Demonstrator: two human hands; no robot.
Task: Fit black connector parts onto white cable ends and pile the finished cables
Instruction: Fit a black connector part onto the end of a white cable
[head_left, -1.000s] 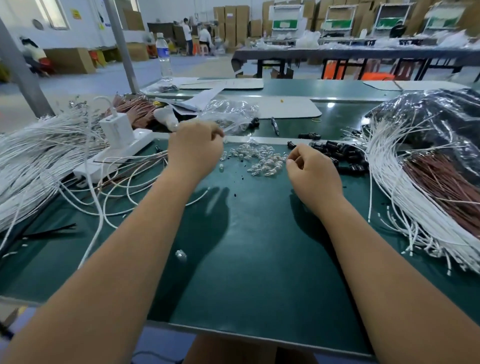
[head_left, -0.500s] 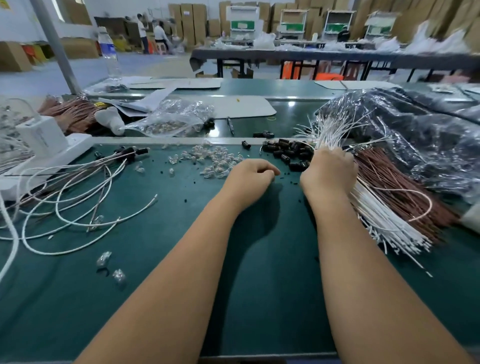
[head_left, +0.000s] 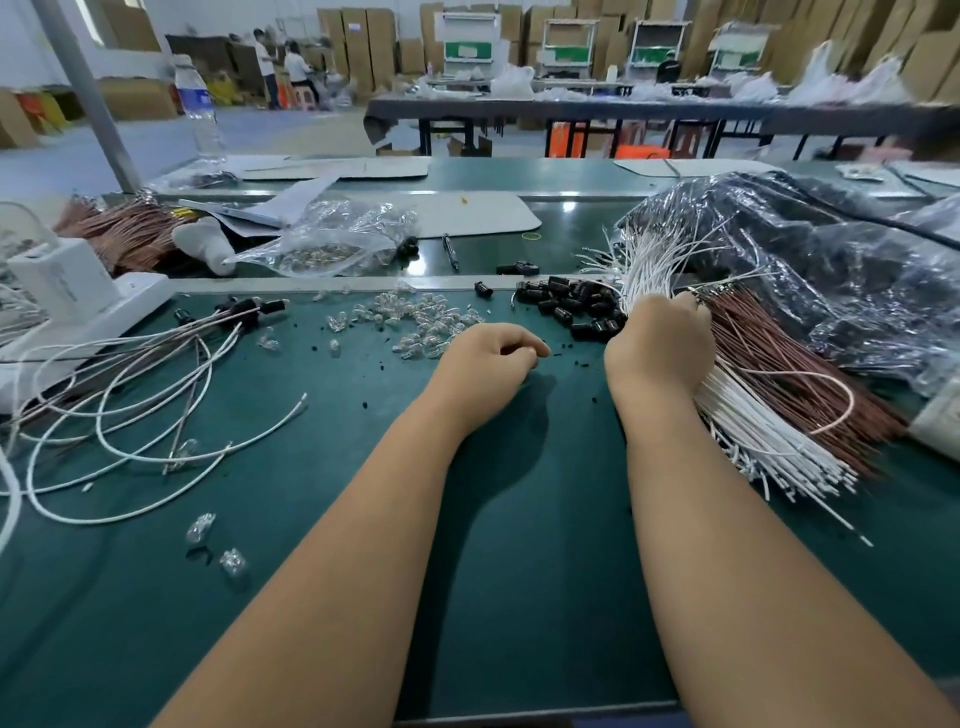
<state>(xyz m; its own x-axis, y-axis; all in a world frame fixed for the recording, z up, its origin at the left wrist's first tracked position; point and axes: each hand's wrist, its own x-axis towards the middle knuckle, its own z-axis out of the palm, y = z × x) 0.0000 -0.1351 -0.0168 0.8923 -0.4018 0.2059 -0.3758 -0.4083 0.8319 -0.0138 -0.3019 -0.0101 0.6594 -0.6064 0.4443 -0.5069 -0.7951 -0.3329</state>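
landmark: the pile of black connector parts (head_left: 574, 306) at the far edge of the green mat (head_left: 519, 519); the right hand (head_left: 660, 348) lies just right of it, fingers curled into the bundle of white cables (head_left: 769, 441), apparently pinching cable ends, though the exact strand cannot be told; the bundle's long axis runs from the pile toward the near right; the left hand (head_left: 485, 364) rests near-left of the pile, fingers loosely curled, holding nothing visible, and is well placed to pick a connector; finished cables (head_left: 156, 364) lie far left of the pile.
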